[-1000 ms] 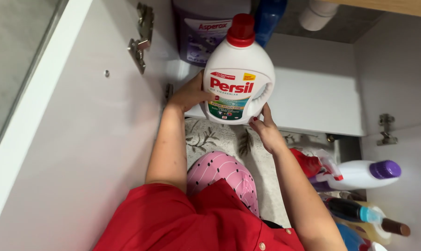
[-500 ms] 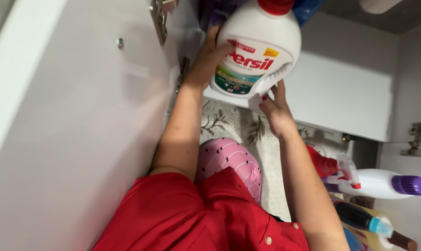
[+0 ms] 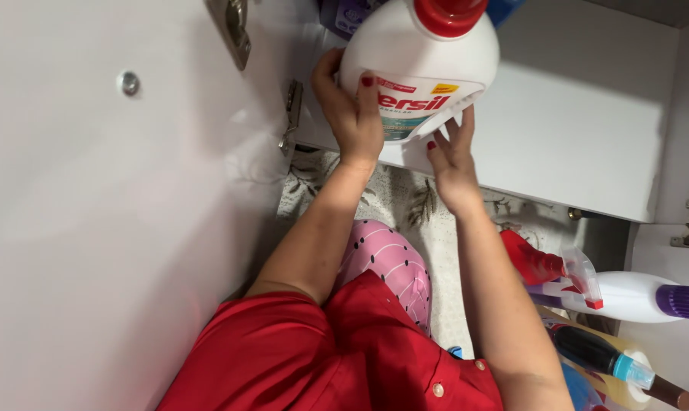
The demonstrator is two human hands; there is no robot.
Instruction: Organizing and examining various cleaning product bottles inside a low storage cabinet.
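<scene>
Cabinet: we look down into a white cupboard, its floor (image 3: pixel 572 122) bare and brightly lit on the right.
Door: the open white cabinet door (image 3: pixel 93 228) fills the left of our view, with a metal hinge (image 3: pixel 236 30) near its top.
Clothing: our red shirt (image 3: pixel 314 358) and a pink patterned trouser knee (image 3: pixel 386 266) sit low in the middle.
Rug: a pale mat with leaf print (image 3: pixel 405 205) lies under our knee, in front of the cupboard.
Detergent bottle: a large white detergent bottle (image 3: pixel 405 57) with a red cap (image 3: pixel 449 14) stands at the cupboard's front edge, just inside, with a purple bottle (image 3: pixel 343 11) behind it.
Left hand: our left hand (image 3: pixel 352 114) wraps the bottle's left side, thumb across the label.
Right hand: our right hand (image 3: pixel 452 156) presses fingers spread against the bottle's lower right, by the handle.
Loose bottles: on the floor at right, a white bottle with purple cap (image 3: pixel 633 297) lies beside a red trigger sprayer (image 3: pixel 542 266), with a dark bottle with blue collar (image 3: pixel 599 354) below them.
</scene>
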